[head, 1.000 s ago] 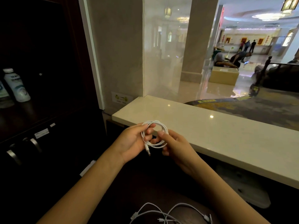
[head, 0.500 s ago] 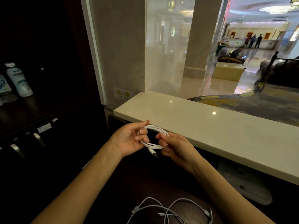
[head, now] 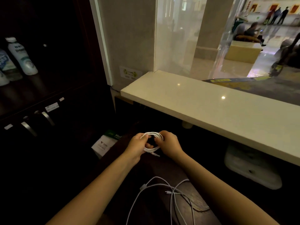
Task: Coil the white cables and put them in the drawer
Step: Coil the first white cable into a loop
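Observation:
A coiled white cable (head: 152, 149) sits between both hands, low in front of the cream counter. My left hand (head: 136, 146) grips the coil's left side and my right hand (head: 170, 144) grips its right side. One plug end sticks out below the coil. Loose white cables (head: 172, 190) lie tangled on the dark wooden desk surface (head: 155, 166) nearer to me, between my forearms. No open drawer can be seen; dark cabinet fronts with metal handles (head: 28, 127) stand at the left.
A cream stone counter (head: 211, 108) runs across the right, with a glass pane above it. A white and green box (head: 105, 143) lies left of my hands. Bottles (head: 21, 57) stand on the dark shelf at far left. A white device (head: 253, 168) sits under the counter.
Both hands have come down from counter height to below the counter's edge, still holding the coil. The view has tilted downward, showing more of the loose cables.

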